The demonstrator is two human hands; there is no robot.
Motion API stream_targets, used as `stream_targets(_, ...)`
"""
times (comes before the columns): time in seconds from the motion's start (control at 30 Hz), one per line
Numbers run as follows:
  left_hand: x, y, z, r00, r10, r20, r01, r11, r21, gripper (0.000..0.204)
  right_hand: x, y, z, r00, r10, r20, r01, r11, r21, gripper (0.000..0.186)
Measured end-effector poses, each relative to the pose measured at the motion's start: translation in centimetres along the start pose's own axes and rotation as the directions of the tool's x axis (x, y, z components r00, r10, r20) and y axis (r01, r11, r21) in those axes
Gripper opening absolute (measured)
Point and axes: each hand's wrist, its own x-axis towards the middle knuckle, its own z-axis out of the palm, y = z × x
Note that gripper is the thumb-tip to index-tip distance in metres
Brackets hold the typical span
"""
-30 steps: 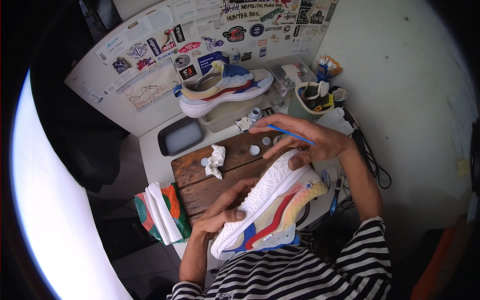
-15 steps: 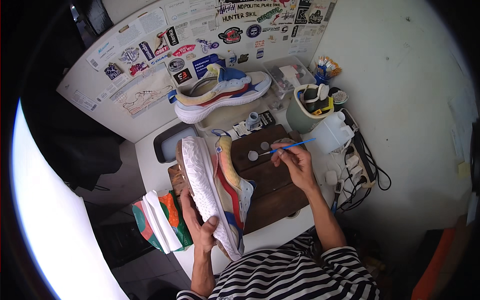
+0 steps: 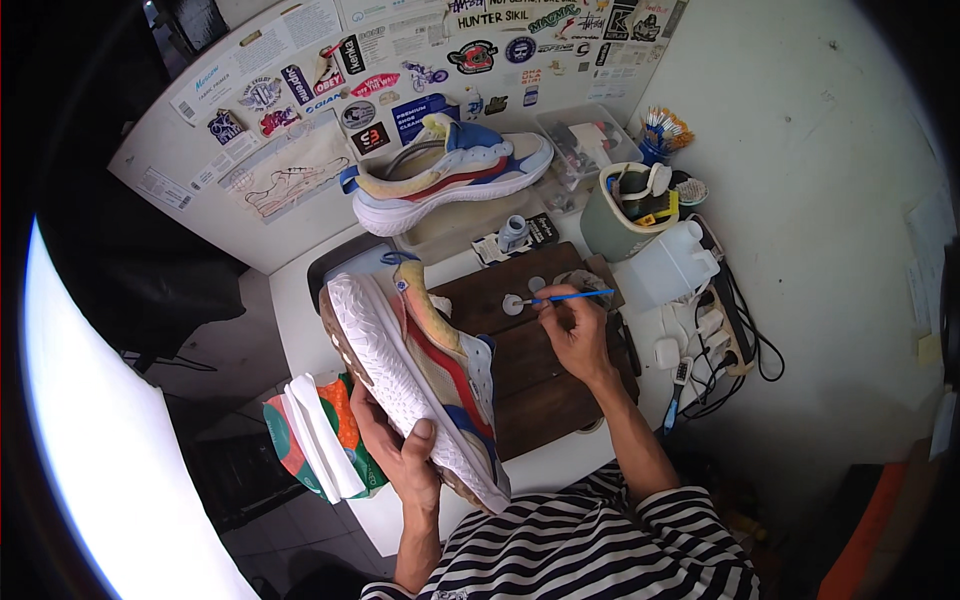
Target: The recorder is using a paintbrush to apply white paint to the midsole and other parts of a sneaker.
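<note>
My left hand [image 3: 405,450] is closed around the lower part of a sneaker [image 3: 455,365], its thumb pressed on the white midsole. The shoe is tilted on its side, its yellow, red and blue upper facing right. In my right hand [image 3: 575,330] a thin blue paintbrush [image 3: 580,295] is pinched between the fingers. The brush tip touches or hovers over a small round white lid [image 3: 513,304] on the dark wooden board [image 3: 545,390]; which of the two I cannot tell. A second small disc [image 3: 537,283] lies just beyond it.
Behind the board stands an open paint bottle [image 3: 514,233]. A matching sneaker [image 3: 450,185] rests on a clear bin at the back. Right of it are a grey-green bucket [image 3: 615,215], a translucent jug [image 3: 675,262] and a power strip [image 3: 735,335] with cables. A tissue pack [image 3: 325,435] lies at left.
The sneaker in my left hand has tilted further to the left at its top. My right hand has shifted slightly, bringing the brush tip to the white lid.
</note>
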Motion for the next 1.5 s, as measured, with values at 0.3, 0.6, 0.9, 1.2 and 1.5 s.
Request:
stream_targets(0.3, 0.1, -0.3, -0.4, 1.000, 0.026, -0.009, -0.026, 0.999, 0.026, 0.100, 0.2, -0.3, 0.2, 1.000, -0.004, 0.007, 0.004, 0.998, -0.066, 0.014)
stream_targets(0.6, -0.1, 0.2, -0.3, 1.000, 0.001, 0.005, -0.001, 1.000, 0.011, 0.098, 0.3, -0.8, 0.3, 0.994, -0.105, -0.001, 0.104, 0.983, -0.151, 0.012)
stream_targets(0.9, 0.8, 1.3, 0.1, 0.997, -0.049, 0.051, 0.055, 0.993, -0.103, 0.087, -0.2, -1.6, -0.5, 0.994, 0.104, -0.039, -0.096, 0.982, 0.162, 0.010)
stream_targets(1.2, 2.3, 5.6, 1.8, 0.960, -0.209, 0.187, 0.243, 0.953, -0.182, 0.089, -1.2, -14.9, -6.2, 0.936, -0.319, -0.150, 0.352, 0.828, 0.436, 0.008)
stream_targets(1.5, 2.1, 8.3, 4.6, 0.894, -0.338, 0.294, 0.433, 0.822, -0.370, 0.076, -4.4, -17.3, -5.5, 0.856, -0.510, -0.086, 0.504, 0.785, 0.361, 0.015)
